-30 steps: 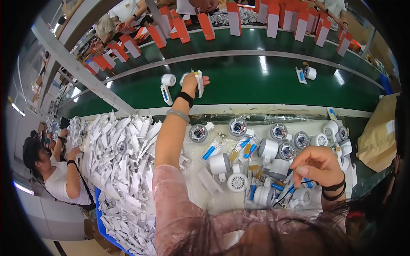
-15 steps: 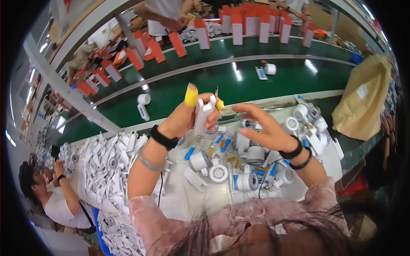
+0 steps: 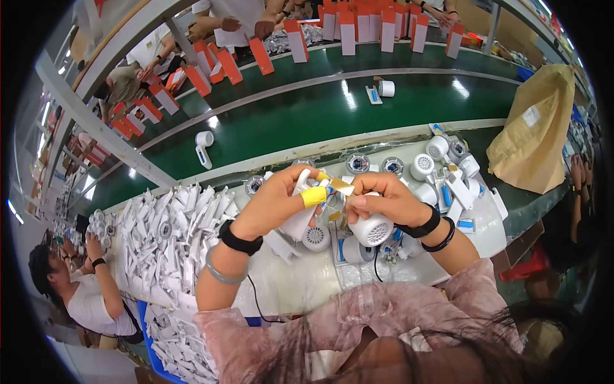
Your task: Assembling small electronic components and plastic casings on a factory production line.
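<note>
2 hands meet above the white bench (image 3: 300,281), the left hand (image 3: 272,205) clamped on a white handle piece (image 3: 299,185) and the right hand (image 3: 384,201) on a round white head (image 3: 373,229), so any misalignment could likely jam or drop them.

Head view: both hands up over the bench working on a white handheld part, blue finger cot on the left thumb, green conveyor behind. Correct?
One thing is wrong: the head view shows the finger cot on the left hand is yellow, not blue. The rest holds: both hands, the right hand too, are raised over the bench on a white handheld part, with the green conveyor behind.
</note>
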`<state>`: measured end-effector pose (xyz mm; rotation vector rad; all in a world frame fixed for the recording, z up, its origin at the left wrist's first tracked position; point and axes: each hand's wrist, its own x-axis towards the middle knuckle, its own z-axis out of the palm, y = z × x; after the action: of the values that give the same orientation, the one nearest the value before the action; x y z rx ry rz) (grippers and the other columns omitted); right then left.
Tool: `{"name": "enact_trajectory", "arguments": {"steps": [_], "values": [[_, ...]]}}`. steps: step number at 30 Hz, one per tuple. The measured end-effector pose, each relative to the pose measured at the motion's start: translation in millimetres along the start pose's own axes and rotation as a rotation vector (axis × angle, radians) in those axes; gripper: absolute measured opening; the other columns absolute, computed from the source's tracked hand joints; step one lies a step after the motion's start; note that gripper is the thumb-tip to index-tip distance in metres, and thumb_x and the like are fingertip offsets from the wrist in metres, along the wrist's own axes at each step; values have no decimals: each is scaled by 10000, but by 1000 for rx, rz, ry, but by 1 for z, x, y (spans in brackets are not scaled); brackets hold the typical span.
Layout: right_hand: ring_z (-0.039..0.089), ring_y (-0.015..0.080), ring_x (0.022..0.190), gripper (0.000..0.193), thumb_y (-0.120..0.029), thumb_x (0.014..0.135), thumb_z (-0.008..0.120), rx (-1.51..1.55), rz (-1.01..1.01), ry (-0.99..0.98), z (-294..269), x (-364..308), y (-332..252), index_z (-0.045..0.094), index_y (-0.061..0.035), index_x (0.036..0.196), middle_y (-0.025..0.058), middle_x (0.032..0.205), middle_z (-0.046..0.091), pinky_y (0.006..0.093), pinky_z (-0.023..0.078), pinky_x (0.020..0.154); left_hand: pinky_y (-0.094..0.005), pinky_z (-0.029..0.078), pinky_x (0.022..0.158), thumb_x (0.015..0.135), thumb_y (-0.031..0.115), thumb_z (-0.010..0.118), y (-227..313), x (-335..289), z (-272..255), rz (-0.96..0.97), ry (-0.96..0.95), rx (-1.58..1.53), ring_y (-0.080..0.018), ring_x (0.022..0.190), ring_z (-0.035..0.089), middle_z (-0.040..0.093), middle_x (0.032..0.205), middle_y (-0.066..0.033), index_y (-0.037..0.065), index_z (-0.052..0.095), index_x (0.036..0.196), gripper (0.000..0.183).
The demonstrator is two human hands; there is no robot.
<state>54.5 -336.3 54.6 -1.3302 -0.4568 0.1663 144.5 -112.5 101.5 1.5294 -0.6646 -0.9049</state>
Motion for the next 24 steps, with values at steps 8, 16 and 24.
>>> {"name": "enact_trajectory", "arguments": {"steps": [8,16,24], "values": [[605,107,636,331,-262,978,523,83,255,-12,-6,-9,-3,670,30,924,40,665,643,249,486,653,-198,488,482,780,25,701,-31,-10,26,235,192,213,-78,685,557,511,934,-19,66,476,1194,474],[621,117,573,117,-85,847,696,-124,324,-115,7,-17,-13,629,2,889,42,739,662,233,487,559,-229,505,663,947,84,532,-46,-11,30,294,134,218,-93,778,560,566,970,-63,49,373,1401,483],[586,219,573,175,12,711,706,-1191,-420,398,23,-20,2,554,-43,778,75,675,574,310,439,501,-263,505,709,1001,115,417,-77,-10,63,220,110,-205,-127,816,599,599,1105,-82,34,340,1411,425]]}}
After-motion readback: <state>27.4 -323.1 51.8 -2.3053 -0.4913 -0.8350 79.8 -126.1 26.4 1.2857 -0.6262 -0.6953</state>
